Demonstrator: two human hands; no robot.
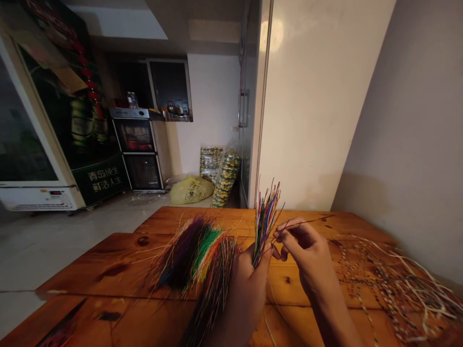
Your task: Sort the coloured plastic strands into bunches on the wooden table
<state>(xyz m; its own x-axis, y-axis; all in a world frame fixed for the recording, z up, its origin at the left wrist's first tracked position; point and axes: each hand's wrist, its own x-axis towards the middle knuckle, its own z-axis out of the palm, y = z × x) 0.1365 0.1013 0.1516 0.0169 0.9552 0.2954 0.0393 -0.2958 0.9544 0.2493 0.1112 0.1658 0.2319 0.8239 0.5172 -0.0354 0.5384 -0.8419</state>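
My left hand (252, 274) is closed around an upright bundle of thin multicoloured cords (266, 217), whose loose ends fan out above the fist. Just to its right, my right hand (302, 246) pinches a thin dark red cord (314, 219) between thumb and fingertips. One end of that cord sticks out to the right, and the other runs toward the bundle near my left thumb. On the table to the left lies a large pile of coloured cords (195, 250) in purple, black, green, orange and yellow. My left forearm covers part of it.
The wooden table (123, 284) spans the front. Tangled white and speckled strands (390, 284) lie at its right side. Beyond stand a cabinet (137, 149), a yellow bag (191, 190), camouflage-patterned rolls (226, 178), a glass-door fridge (32, 120) and a pale wall panel (307, 106).
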